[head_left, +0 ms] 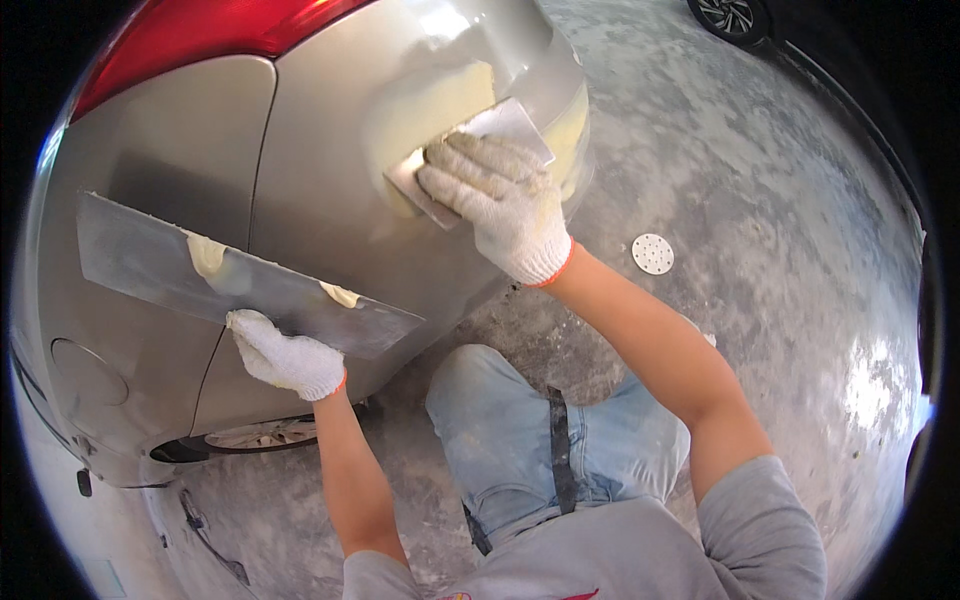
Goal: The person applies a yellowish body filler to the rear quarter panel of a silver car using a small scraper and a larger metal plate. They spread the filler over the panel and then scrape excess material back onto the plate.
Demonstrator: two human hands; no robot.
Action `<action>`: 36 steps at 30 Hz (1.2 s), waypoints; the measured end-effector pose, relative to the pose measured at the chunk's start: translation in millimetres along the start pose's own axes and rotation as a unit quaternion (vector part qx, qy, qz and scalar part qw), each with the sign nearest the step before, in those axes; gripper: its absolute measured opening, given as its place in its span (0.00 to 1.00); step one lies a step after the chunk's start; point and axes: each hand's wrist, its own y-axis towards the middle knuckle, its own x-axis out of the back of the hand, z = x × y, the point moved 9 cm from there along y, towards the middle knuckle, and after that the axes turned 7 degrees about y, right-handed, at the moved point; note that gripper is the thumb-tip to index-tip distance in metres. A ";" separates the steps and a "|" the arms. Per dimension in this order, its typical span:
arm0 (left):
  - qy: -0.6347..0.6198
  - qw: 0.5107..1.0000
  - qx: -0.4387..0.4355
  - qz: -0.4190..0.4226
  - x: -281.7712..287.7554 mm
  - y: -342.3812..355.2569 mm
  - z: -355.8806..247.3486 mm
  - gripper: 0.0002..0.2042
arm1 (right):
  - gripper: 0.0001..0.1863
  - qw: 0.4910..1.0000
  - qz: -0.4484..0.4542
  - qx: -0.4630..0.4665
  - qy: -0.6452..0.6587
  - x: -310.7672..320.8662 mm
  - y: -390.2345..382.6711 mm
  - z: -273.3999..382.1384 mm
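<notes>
My right hand (500, 195), in a white knit glove with an orange cuff, presses a flat metal putty spreader (512, 122) against the car's bumper corner. Pale yellow body filler (435, 112) is smeared on the panel around the blade, and another patch (568, 135) lies farther round the corner. My left hand (285, 355), gloved alike, grips a long rectangular metal plate (250, 295) by its lower edge. Two dabs of cream filler (207, 255) sit along the plate's upper edge. The plate is tilted in front of the beige car body (330, 150).
A red tail light (210, 40) is above the panel; a wheel (262, 436) shows beneath the car. On the stained concrete floor (790, 240) lies a white perforated disc (652, 254). A dark car (740, 15) stands at the far right. A dark cord-like item (210, 535) lies lower left.
</notes>
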 end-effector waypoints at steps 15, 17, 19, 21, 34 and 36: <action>0.045 0.999 -0.013 -0.004 -0.3 2.3 -4.1 0.23 | 0.15 0.995 -0.102 0.005 -0.006 56.7 53.3 -38.6; 0.025 1.000 -0.005 0.009 -1.9 2.0 -3.5 0.23 | 0.17 0.994 -0.106 0.033 0.002 50.1 60.9 -43.4; 0.021 1.000 0.001 0.017 -3.0 1.8 -3.2 0.23 | 0.18 0.998 -0.065 0.012 0.020 34.2 53.7 -49.7; 0.023 1.000 0.006 0.006 -0.9 1.5 -2.4 0.23 | 0.19 0.999 -0.030 0.025 -0.001 23.3 28.7 -41.1; 0.027 1.000 0.008 0.005 -1.2 3.5 -0.5 0.23 | 0.14 0.998 -0.007 -0.057 0.017 57.4 21.5 -44.1; 0.040 0.999 -0.004 -0.001 -0.8 3.4 -2.1 0.23 | 0.14 0.998 -0.061 -0.005 -0.016 62.8 42.6 -53.0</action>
